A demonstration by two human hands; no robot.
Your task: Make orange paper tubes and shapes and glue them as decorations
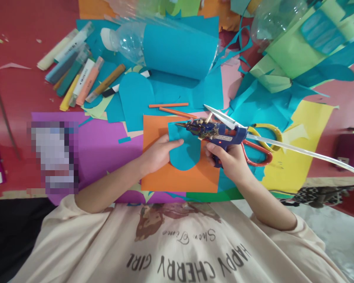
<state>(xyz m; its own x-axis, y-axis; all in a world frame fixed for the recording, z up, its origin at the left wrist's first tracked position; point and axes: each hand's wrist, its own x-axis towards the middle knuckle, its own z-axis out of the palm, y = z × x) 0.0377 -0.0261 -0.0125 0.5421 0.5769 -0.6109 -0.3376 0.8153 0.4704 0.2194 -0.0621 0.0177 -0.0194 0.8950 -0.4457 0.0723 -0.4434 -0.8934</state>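
My right hand (231, 161) is wrapped round the grip of a dark blue hot glue gun (224, 135), a long clear glue stick (306, 150) trailing from its back. The gun's nozzle lies over the top edge of a blue paper piece with a rounded end (185, 153). On the left edge of that piece, my left hand (159, 153) has its thumb on top, with the other fingers hidden beneath. Under the piece lies an orange sheet (179, 182). Scissors with red and yellow handles (258, 157) rest partly behind the gun.
A plastic bottle wrapped in blue paper (177, 49) lies at the back. Several markers (82, 80) are heaped at the left, near another rounded blue piece (137, 98). Two thin orange strips (168, 105) sit above the orange sheet. Blue scraps (262, 102) spread to the right.
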